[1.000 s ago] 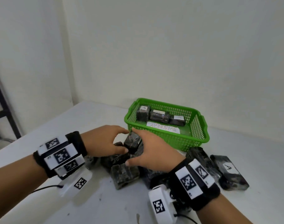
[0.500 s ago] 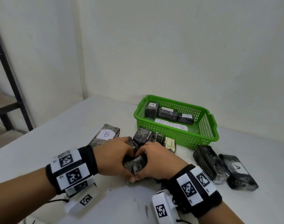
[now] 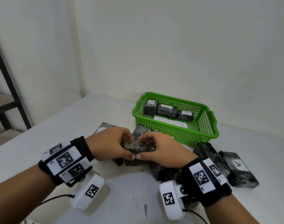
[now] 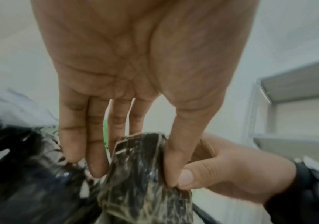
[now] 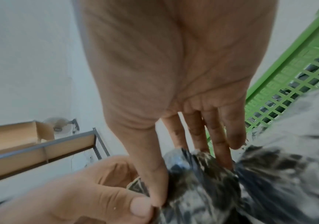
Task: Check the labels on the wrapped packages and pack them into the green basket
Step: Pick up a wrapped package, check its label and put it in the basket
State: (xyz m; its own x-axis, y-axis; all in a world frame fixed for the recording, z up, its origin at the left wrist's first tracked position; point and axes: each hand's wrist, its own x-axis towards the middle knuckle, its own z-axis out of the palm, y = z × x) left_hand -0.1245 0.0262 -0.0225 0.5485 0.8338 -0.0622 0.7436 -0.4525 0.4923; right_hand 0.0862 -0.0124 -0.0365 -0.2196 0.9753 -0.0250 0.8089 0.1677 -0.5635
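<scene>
Both hands hold one dark wrapped package (image 3: 134, 145) just above the pile at the table's middle. My left hand (image 3: 111, 143) pinches its left end between thumb and fingers; in the left wrist view the package (image 4: 141, 174) sits between them. My right hand (image 3: 159, 148) pinches the right end, the package (image 5: 195, 174) showing under its thumb. No label shows on it. The green basket (image 3: 207, 126) stands behind, holding three packages (image 3: 167, 110) with white labels and a paper reading ABNORMAL (image 3: 170, 122).
More wrapped packages lie under and around the hands (image 3: 164, 170). Two lie at the right, one marked A (image 3: 238, 168). Another with a white label (image 3: 104, 126) sits behind my left hand. A black shelf frame (image 3: 7, 81) stands at the far left beyond the table edge.
Both hands drew back from the pile toward me and closed on one package, which now sits slightly raised between them. The B label has gone mostly behind my left hand.
</scene>
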